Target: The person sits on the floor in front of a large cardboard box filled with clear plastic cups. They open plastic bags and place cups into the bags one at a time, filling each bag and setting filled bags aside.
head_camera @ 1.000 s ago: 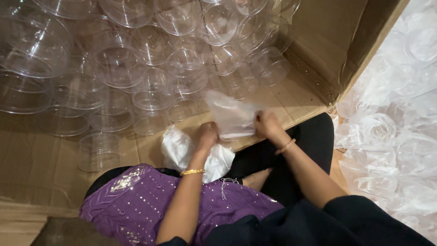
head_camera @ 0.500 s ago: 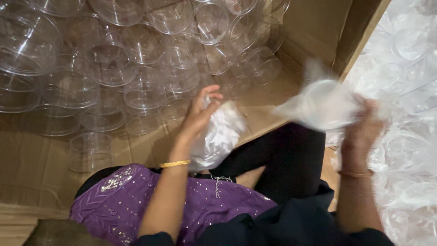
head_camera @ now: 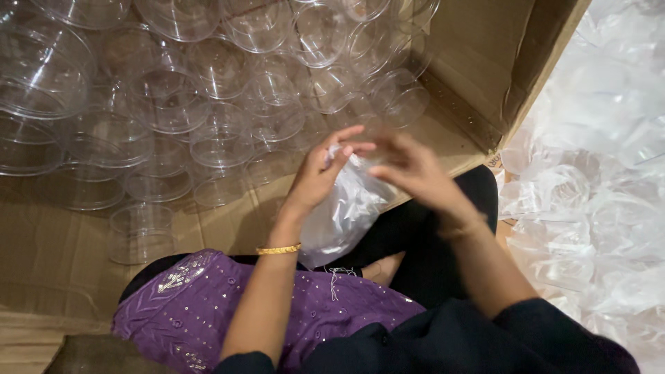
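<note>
Progress: many clear plastic cups [head_camera: 208,104] lie unwrapped in cardboard box [head_camera: 478,62]. Left hand [head_camera: 318,176] pinches clear plastic bag [head_camera: 346,215] at top, bag held over lap. Right hand [head_camera: 415,173] touches bag mouth, blurred; grip cannot tell. Pile of plastic wrappers [head_camera: 589,187] at right.

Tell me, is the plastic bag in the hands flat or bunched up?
Bunched up. The plastic bag hangs crumpled and creased from the left hand, while the right hand reaches toward its top.
</note>
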`<state>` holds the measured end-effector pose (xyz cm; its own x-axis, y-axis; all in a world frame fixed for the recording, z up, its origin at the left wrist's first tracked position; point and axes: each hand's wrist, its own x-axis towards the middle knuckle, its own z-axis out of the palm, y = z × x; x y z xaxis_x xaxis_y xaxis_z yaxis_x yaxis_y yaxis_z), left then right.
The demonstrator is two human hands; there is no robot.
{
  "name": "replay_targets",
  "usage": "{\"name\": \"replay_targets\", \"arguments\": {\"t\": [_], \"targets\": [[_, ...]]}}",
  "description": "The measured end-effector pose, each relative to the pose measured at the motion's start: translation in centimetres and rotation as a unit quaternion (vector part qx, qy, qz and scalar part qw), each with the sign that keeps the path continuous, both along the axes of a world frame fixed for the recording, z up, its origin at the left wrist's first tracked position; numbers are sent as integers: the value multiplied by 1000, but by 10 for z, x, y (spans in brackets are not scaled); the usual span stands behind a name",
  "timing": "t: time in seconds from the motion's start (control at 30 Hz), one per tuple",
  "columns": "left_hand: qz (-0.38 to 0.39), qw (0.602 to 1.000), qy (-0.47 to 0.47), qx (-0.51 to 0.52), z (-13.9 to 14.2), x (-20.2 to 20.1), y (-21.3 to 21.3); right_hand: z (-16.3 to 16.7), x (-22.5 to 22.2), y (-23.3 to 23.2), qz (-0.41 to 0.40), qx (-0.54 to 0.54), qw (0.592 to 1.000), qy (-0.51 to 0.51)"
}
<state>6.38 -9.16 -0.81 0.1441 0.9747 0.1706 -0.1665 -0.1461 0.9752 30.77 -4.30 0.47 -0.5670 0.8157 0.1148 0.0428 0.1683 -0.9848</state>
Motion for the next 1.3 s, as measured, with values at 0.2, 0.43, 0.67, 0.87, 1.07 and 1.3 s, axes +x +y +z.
{"name": "replay_targets", "arguments": {"t": [0.2, 0.43, 0.67, 0.87, 1.07, 1.3], "targets": [[55, 994, 11, -94, -14, -16, -11, 0, -28, -9, -106, -5, 986, -125], [77, 997, -10, 16, -47, 3, -8, 11, -32, -31, -158, 162, 942, -247], [91, 985, -102, -106, -57, 8, -9, 6, -39, -33, -192, 209, 927, -247], [44, 982, -100, -155, -60, 8, -14, -23, -30, -25, -171, 41, 984, -19], [65, 987, -99, -110, -65, 0, -17, -43, -31, -17, -135, -65, 989, -18], [91, 961, -163, -202, -62, -19, -23, -53, -29, -9, -73, -264, 958, 83]]}}
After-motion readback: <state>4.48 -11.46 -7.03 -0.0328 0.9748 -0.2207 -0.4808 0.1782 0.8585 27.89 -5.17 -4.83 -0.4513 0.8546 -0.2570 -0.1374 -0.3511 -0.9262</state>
